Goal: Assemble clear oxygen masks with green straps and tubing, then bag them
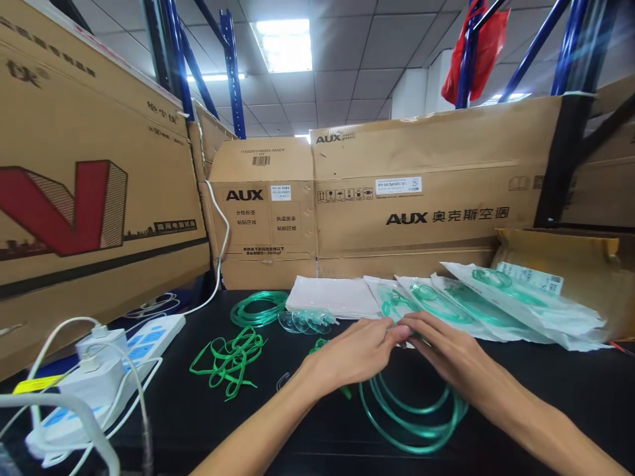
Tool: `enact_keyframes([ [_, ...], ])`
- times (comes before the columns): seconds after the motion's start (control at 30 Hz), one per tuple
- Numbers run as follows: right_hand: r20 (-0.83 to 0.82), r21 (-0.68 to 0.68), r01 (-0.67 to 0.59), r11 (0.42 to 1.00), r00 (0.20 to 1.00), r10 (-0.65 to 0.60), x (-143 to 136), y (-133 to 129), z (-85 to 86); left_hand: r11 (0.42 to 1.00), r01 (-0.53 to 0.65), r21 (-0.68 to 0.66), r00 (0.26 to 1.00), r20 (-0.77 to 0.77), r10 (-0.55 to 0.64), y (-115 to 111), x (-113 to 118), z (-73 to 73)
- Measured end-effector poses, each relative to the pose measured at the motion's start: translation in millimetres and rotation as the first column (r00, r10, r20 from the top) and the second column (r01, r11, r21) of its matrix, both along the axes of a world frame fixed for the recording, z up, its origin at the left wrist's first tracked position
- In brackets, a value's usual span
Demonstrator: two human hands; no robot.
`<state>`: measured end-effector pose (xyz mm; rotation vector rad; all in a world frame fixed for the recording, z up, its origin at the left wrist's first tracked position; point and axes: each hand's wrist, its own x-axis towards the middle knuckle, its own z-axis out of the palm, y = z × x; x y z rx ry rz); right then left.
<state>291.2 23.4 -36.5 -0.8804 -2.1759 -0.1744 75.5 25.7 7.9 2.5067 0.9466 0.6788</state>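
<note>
A coil of clear green plastic tubing (414, 446) is spread on the black table, its upper part running up beneath my hands. My left hand (360, 347) is closed at the top of the coil, its thumb and fingertips pressed together. My right hand (444, 344) is closed over the coil's upper right side, with its fingertips meeting the left ones. The exact grip is hidden behind the fingers. Below my left wrist a bit of green strap (346, 392) shows. A small clear curved piece (282, 381) lies left of my left forearm.
Tangled green straps (231, 360), another green tubing coil (258, 308) and several clear masks (307, 320) lie left of centre. White pouches (476, 297) with green tubing stand at the back right. A white power strip (153, 337) with cables is at left; cardboard boxes (421, 198) wall the back.
</note>
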Motion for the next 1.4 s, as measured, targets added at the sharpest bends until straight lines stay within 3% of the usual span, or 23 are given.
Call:
enact_keyframes([
  [0.1, -0.05, 0.137, 0.074, 0.988, 0.996, -0.068, -0.2, -4.5, 15.9, 0.99, -0.138, 0.036, 0.987, 0.092, 0.134, 6.9, -9.7, 7.4],
  [0.2, -0.172, 0.177, 0.199, 0.964, 0.97, -0.169, 6.5, -14.3, 23.8, 0.947, -0.318, 0.048, 0.932, 0.201, 0.303, 26.3, -39.0, 19.8],
  [0.3, -0.299, 0.075, 0.265, 0.961, 0.926, -0.231, 20.0, -19.1, 12.9, 0.836, -0.549, 0.0, 0.795, 0.31, 0.522, 54.6, -89.6, 32.7],
  [0.4, -0.331, -0.078, 0.246, 0.966, 0.908, -0.258, 33.6, -18.7, -12.7, 0.685, -0.72, -0.111, 0.613, 0.36, 0.703, 80.8, -148.1, 38.8],
  [0.5, -0.346, -0.192, 0.23, 0.954, 0.894, -0.285, 42.0, -17.8, -36.6, 0.542, -0.808, -0.23, 0.454, 0.344, 0.822, 98.2, -194.1, 34.2],
  [0.57, -0.366, -0.246, 0.224, 0.943, 0.879, -0.305, 44.8, -17.3, -46.0, 0.465, -0.837, -0.288, 0.381, 0.304, 0.873, 106.2, -212.2, 25.9],
  [0.73, -0.405, -0.302, 0.199, 0.932, 0.859, -0.314, 47.1, -15.0, -51.6, 0.316, -0.883, -0.347, 0.287, 0.133, 0.949, 121.8, -226.7, 1.6],
  [0.87, -0.418, -0.322, 0.197, 0.926, 0.848, -0.326, 49.1, -14.8, -52.0, 0.227, -0.939, -0.26, 0.245, -0.036, 0.969, 124.7, -235.5, -4.8],
  [1.03, -0.438, -0.363, 0.18, 0.914, 0.833, -0.338, 50.0, -16.2, -53.2, 0.21, -0.972, -0.107, 0.226, -0.166, 0.96, 111.2, -252.0, 0.9],
  [1.23, -0.446, -0.378, 0.16, 0.912, 0.832, -0.331, 46.7, -14.4, -53.5, 0.299, -0.933, -0.2, 0.348, -0.288, 0.892, 102.2, -249.5, -4.1],
  [1.4, -0.431, -0.381, 0.148, 0.913, 0.845, -0.317, 47.5, -15.5, -54.3, 0.33, -0.924, -0.194, 0.375, -0.284, 0.883, 109.3, -232.3, -5.9],
])
